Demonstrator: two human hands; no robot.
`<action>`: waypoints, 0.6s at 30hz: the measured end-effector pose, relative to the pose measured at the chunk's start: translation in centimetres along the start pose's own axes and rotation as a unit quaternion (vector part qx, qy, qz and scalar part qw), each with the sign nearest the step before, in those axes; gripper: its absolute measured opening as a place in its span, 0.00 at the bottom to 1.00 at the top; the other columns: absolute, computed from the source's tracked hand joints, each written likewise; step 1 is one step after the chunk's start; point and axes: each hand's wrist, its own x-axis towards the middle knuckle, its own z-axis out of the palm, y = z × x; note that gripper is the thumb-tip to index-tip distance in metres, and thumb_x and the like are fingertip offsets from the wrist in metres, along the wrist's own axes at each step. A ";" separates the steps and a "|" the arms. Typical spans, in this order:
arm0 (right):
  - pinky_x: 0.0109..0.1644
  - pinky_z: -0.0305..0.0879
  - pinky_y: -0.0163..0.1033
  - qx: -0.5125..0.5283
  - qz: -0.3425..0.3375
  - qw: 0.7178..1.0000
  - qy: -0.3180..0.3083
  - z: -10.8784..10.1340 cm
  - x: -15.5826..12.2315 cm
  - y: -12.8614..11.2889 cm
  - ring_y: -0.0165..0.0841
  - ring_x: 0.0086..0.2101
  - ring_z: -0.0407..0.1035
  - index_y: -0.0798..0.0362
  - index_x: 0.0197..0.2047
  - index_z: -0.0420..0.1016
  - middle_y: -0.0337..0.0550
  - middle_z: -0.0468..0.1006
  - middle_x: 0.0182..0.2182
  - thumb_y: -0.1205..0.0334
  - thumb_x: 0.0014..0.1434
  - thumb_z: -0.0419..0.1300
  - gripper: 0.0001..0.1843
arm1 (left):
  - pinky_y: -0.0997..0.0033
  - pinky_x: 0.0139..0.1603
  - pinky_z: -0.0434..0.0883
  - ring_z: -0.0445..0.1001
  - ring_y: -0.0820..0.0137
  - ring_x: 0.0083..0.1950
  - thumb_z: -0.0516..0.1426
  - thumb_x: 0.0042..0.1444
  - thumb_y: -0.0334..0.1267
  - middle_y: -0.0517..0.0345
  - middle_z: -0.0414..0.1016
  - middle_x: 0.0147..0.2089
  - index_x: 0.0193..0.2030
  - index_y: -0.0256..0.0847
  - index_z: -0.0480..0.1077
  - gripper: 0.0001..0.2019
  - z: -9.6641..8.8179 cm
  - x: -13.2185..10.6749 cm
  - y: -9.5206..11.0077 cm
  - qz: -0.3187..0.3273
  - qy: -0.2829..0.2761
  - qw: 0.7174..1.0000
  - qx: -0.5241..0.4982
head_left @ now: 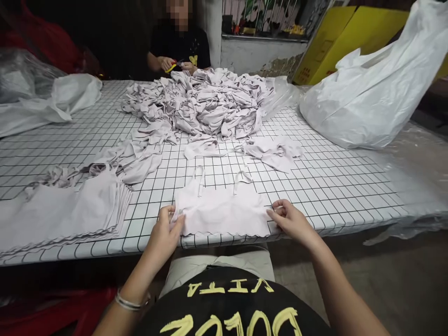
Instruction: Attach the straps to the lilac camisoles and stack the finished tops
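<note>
A pale lilac strappy top (222, 210) lies flat at the near edge of the grid-patterned table (336, 186), straps pointing away from me. My left hand (166, 231) pinches its lower left corner with fingers closed on the fabric. My right hand (292, 221) pinches the lower right corner the same way. A neat stack of the same tops (66, 212) lies to the left of my left hand.
A big heap of tangled lilac tops (203, 102) fills the table's far middle, with loose ones (273, 151) nearer. A person in black (180, 46) sits opposite, handling something yellow. White plastic bags lie at right (371, 93) and far left (52, 100). A yellow box (336, 32) stands behind.
</note>
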 end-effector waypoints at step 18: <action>0.33 0.71 0.40 0.328 -0.114 0.927 -0.145 2.9 5.6 -16.8 0.33 0.29 0.73 0.43 0.34 0.71 0.50 0.75 0.32 0.56 0.48 0.67 0.11 | 0.78 0.24 0.71 0.74 0.73 0.26 0.52 0.61 0.30 0.53 0.73 0.30 0.61 0.34 0.59 0.21 -17.9 1.3 -1.4 0.024 -0.080 0.859 -0.506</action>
